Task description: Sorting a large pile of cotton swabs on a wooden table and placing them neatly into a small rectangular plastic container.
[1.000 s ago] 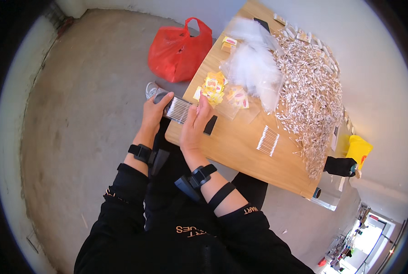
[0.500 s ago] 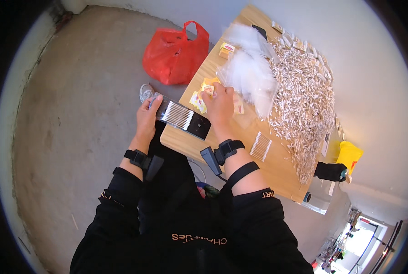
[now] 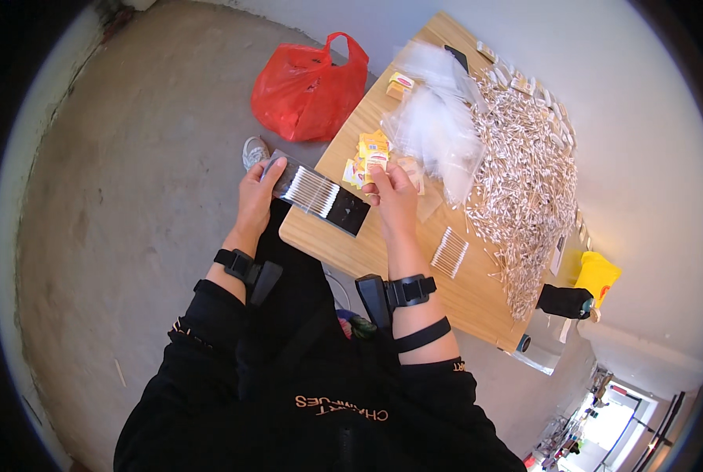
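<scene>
My left hand (image 3: 257,193) is closed on one end of a clear plastic bag holding a row of cotton swabs (image 3: 312,191). The bag's other end lies over a black strip (image 3: 346,212) and reaches the table's corner. Between the thumb and fingers of my right hand (image 3: 395,191) is a small yellow card (image 3: 376,160), raised just over a loose pile of similar yellow cards (image 3: 353,171). Beyond my right hand, a stack of clear plastic bags (image 3: 438,130) rests on the table.
A large heap of loose cotton swabs (image 3: 520,149) covers the table's right side. One neat row of swabs (image 3: 450,252) lies apart on the wooden table (image 3: 391,256). Yellow small boxes (image 3: 400,85) stand at the far left edge. A red plastic bag (image 3: 308,90) sits on the floor.
My right hand has drawn back from the card pile and now pinches a yellow card. My left hand still holds the bag of swabs, nearly in place.
</scene>
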